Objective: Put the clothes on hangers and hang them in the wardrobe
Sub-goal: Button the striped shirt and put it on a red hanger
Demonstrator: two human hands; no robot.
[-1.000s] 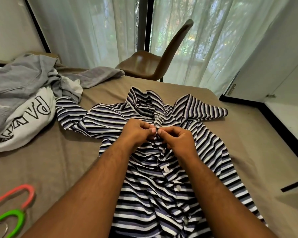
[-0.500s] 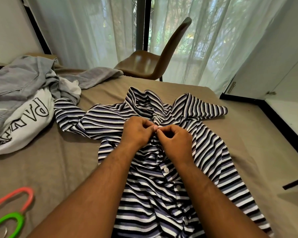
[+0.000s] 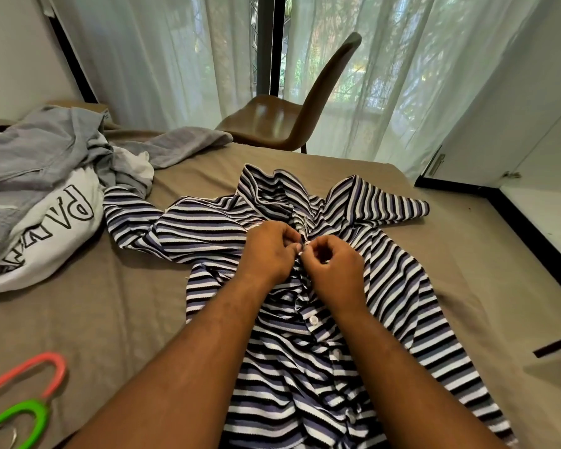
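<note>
A striped shirt (image 3: 386, 254) in black, white and blue lies spread on the bed (image 3: 110, 319), collar toward the window. Both hands meet at its button placket just below the collar. My left hand (image 3: 269, 251) pinches the left edge of the placket. My right hand (image 3: 336, 268) pinches the right edge against it, fingertips touching at a button. Lower buttons down the front look fastened. A pink hanger (image 3: 46, 371) and a green hanger (image 3: 23, 419) lie at the bed's near left corner.
A grey garment (image 3: 39, 147) and a white one with black lettering (image 3: 55, 228) are heaped at the left of the bed. A brown chair (image 3: 292, 118) stands beyond the bed by sheer curtains. A white wardrobe door (image 3: 515, 124) is at the right.
Both hands stay at the placket near the collar; the fingers have worked slightly at the button. The view has shifted a little.
</note>
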